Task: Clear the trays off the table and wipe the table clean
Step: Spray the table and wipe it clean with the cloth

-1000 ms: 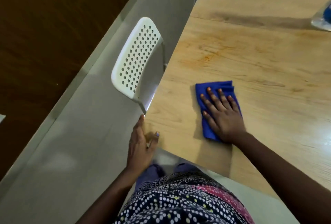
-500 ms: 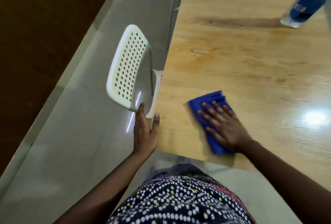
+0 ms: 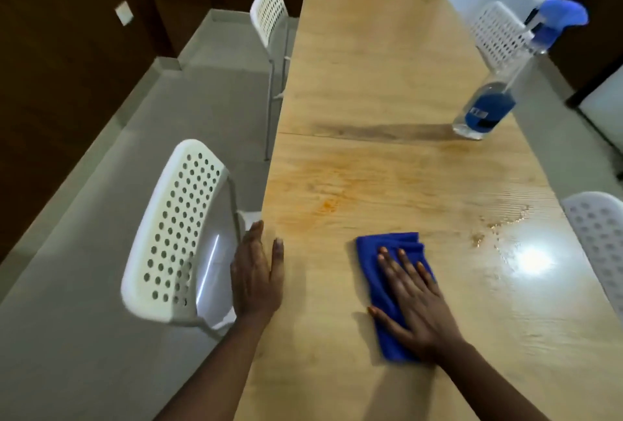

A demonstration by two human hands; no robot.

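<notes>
Right hand (image 3: 416, 306), fingers flat, presses a folded blue cloth (image 3: 392, 292) onto the wooden bench (image 3: 371, 83). Left hand (image 3: 257, 277) rests open at its edge. Orange stain (image 3: 323, 198) ahead: sweep forward, overlapping, firmly. No trays visible.

Four white chairs with holed backs stand round the desk: one (image 3: 175, 232) near on the left, pushed close to the edge, one (image 3: 269, 12) farther along the left side, one (image 3: 499, 34) at the far right, and one (image 3: 596, 245) near on the right, cut by the frame. The floor (image 3: 84, 252) is pale grey. Dark wood panelling (image 3: 50, 66) lines the left wall, with a small white plate (image 3: 123, 12) on it.
</notes>
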